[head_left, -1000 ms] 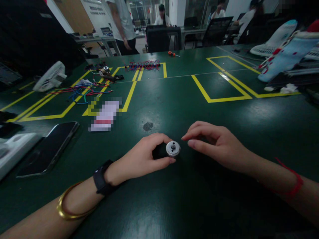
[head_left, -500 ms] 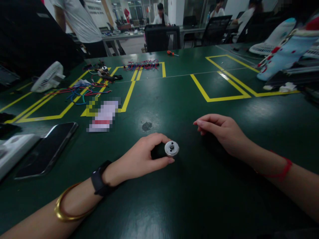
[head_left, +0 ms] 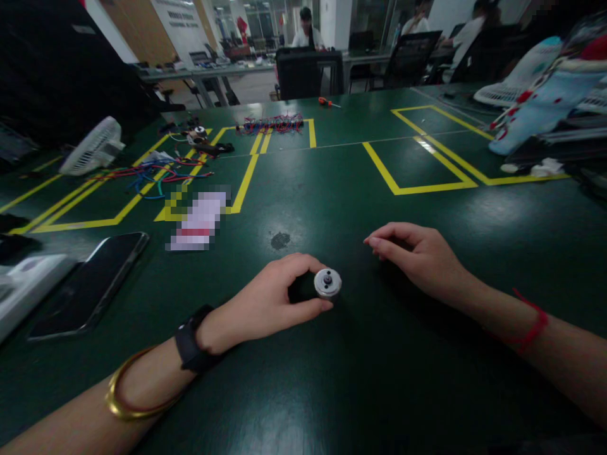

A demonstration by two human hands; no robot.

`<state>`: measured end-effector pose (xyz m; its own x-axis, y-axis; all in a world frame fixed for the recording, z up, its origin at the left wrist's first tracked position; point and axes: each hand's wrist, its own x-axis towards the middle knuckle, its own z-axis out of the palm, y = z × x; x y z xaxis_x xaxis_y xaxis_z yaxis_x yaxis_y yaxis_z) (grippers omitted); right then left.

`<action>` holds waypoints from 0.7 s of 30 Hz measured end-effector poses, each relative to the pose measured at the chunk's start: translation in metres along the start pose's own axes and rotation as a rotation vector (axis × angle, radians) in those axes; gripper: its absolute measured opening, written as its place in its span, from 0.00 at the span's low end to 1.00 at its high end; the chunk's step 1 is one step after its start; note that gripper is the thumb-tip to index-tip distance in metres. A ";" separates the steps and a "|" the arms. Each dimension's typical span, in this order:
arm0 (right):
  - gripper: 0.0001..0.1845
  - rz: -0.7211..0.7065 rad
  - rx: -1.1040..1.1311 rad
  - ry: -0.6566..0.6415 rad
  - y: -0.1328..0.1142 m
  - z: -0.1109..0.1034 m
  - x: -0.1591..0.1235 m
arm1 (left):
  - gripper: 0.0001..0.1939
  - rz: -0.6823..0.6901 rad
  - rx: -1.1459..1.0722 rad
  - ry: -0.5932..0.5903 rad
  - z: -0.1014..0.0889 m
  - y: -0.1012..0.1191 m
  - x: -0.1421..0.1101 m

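A small electric motor (head_left: 327, 283) stands upright on the dark green table, its round silver end facing up with a central shaft and two dark holes. My left hand (head_left: 270, 297) grips it from the left between thumb and forefinger. To the right and slightly farther back, my right hand (head_left: 420, 249) hovers over the table, apart from the motor. Its thumb and fingertips are pinched together. Whatever may lie between those fingertips is too small or hidden to make out.
Left are a phone (head_left: 92, 287), a white power strip (head_left: 33, 284), a blurred-out packet (head_left: 202, 221) and a tangle of wires (head_left: 152, 174). Farther back lie bundled red and blue wires (head_left: 272, 124) and an orange-handled screwdriver (head_left: 328, 102). A blue stocking-like figure (head_left: 545, 107) stands right. Yellow tape marks the table.
My right hand has shifted slightly left and down, still pinched. My left hand and the motor have hardly moved. The standing person at the back left has gone out of view.
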<state>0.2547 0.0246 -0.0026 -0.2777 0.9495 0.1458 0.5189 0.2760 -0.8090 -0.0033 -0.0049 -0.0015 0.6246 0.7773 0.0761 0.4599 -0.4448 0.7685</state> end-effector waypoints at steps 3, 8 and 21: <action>0.07 -0.171 -0.171 -0.163 -0.003 0.004 0.001 | 0.14 0.002 0.003 -0.001 0.000 0.000 0.000; 0.08 -0.365 -0.110 -0.119 -0.024 0.014 -0.002 | 0.12 0.009 0.024 0.004 0.000 0.001 0.001; 0.07 -0.406 -0.034 -0.043 -0.042 0.016 -0.006 | 0.12 -0.017 0.026 0.002 0.001 0.000 -0.001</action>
<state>0.2219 0.0052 0.0211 -0.4987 0.7557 0.4245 0.3867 0.6324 -0.6713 -0.0030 -0.0059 -0.0019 0.6153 0.7857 0.0642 0.4871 -0.4429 0.7527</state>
